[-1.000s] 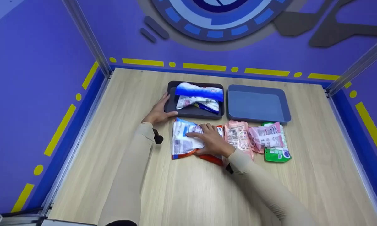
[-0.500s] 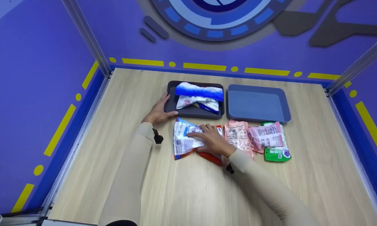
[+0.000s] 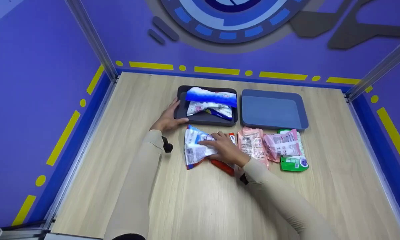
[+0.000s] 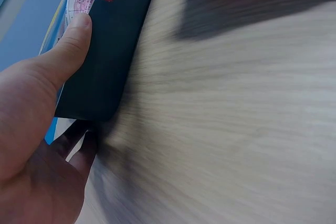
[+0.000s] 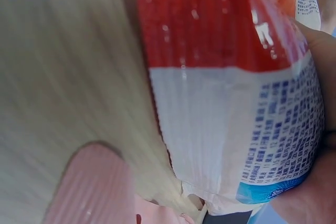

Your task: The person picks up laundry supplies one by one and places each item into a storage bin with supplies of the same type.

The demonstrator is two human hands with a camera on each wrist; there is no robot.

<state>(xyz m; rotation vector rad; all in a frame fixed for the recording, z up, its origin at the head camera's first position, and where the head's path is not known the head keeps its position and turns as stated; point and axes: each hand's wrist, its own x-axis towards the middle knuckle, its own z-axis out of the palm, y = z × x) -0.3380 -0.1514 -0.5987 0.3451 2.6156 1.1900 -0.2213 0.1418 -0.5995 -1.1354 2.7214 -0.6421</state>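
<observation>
In the head view, my left hand point(image 3: 168, 119) holds the near left corner of a dark grey tray point(image 3: 205, 122). The left wrist view shows its thumb point(image 4: 73, 43) on the tray's wall point(image 4: 105, 61), with other fingers lower beside the corner. My right hand point(image 3: 225, 148) grips a white plastic packet point(image 3: 195, 148) with red and blue ends, just in front of the tray. Its printed back point(image 5: 278, 124) bulges beneath the fingers in the right wrist view. A red part point(image 3: 224, 167) shows below the hand; whether it belongs to the same packet, I cannot tell.
White-and-blue packets point(image 3: 211, 98) lie in the dark tray. A blue-grey tray point(image 3: 274, 127) stands at its right. A peach packet point(image 3: 251, 143), a pink packet point(image 3: 283, 145) and a green packet point(image 3: 294, 165) lie right of my right hand. Panels border the table point(image 3: 200, 206).
The gripped packet's left end has drawn slightly right, and its side looks more gathered toward my right hand. My left hand and the trays stay in place.
</observation>
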